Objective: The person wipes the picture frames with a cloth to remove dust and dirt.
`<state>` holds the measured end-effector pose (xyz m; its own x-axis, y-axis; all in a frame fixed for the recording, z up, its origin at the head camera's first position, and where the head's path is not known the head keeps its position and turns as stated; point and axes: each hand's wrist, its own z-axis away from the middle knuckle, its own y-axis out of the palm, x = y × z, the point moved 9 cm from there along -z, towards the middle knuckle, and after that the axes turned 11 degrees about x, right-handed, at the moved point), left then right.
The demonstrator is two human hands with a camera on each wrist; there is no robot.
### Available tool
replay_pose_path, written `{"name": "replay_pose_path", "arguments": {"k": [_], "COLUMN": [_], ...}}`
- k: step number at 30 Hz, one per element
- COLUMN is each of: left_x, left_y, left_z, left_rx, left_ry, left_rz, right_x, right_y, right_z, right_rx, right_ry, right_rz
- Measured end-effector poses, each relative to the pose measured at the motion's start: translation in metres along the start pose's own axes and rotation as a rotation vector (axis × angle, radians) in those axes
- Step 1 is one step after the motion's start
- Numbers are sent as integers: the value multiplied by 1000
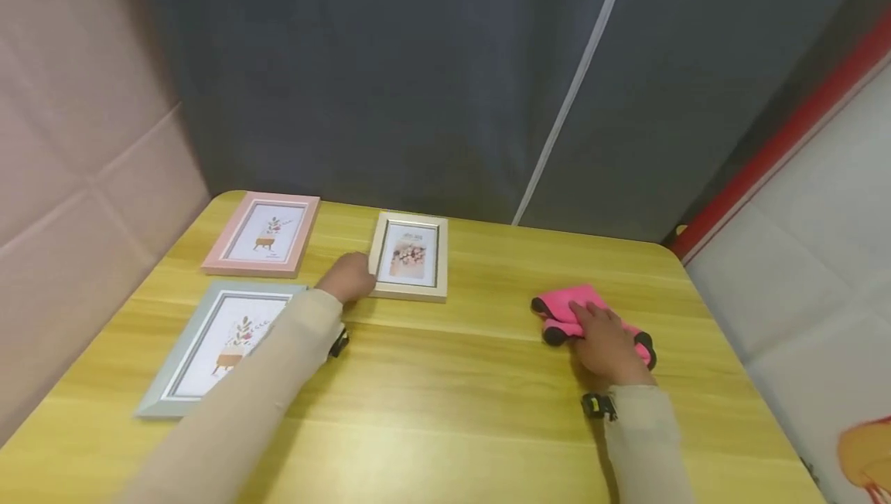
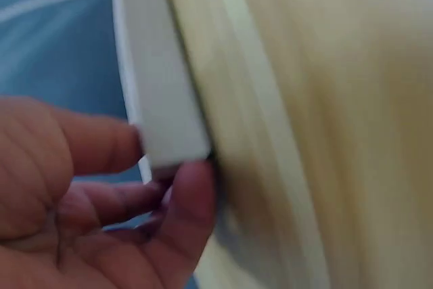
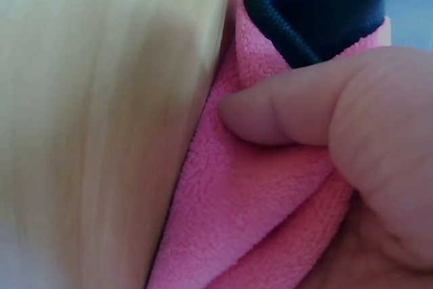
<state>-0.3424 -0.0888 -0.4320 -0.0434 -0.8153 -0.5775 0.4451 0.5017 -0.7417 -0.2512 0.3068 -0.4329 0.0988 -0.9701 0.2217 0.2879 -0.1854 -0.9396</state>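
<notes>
A small cream picture frame [image 1: 442, 268] with a flower print lies flat near the table's back edge. My left hand [image 1: 349, 278] is at its near left corner. In the left wrist view the thumb and fingers [image 2: 192, 197] pinch the corner of the frame [image 2: 161, 79]. On the right side of the table, a folded pink cloth [image 1: 565, 304] with dark edging is under my right hand [image 1: 607, 342]. The right wrist view has the thumb [image 3: 277, 109] pressed against the fluffy cloth [image 3: 223, 187]; the other fingers are mostly hidden there.
A pink picture frame [image 1: 215, 264] lies at the table's back left corner. Nearer is a larger grey-green frame [image 1: 182, 342], partly covered by the left sleeve [image 1: 244, 396]. A dark panel [image 1: 362, 79] stands behind the wood-grain table [image 1: 445, 411].
</notes>
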Motion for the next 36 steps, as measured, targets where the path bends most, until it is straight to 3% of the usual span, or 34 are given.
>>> {"name": "replay_pose_path", "arguments": {"k": [5, 11, 14, 17, 20, 23, 27, 30, 33, 36], "left_x": [-35, -46, -46, -45, -40, -32, -27, -30, -33, -33], "left_y": [40, 71, 76, 73, 68, 66, 71, 74, 75, 76], "left_z": [21, 54, 67, 70, 63, 52, 43, 41, 43, 44], "left_rx": [10, -16, 9, 44, 69, 76, 63, 56, 55, 49], "left_ry": [60, 164, 222, 247, 226, 176, 167, 189, 181, 156], "left_rz": [78, 120, 134, 126, 137, 213, 299, 314, 325, 336], "right_x": [-2, 3, 5, 4, 0, 7, 50, 99, 143, 170], "right_y": [-6, -9, -12, -15, -18, -25, -42, -44, -28, -6], "right_z": [1, 1, 1, -1, -2, 2, 18, 36, 51, 57], "right_rx": [-46, -83, -107, -119, -135, -175, -226, -205, -113, 6], "right_ry": [-5, -32, -31, -7, 3, -52, -252, -386, -478, -517], "right_rz": [-20, -36, -18, -25, -53, -125, -169, -88, 17, 94]}}
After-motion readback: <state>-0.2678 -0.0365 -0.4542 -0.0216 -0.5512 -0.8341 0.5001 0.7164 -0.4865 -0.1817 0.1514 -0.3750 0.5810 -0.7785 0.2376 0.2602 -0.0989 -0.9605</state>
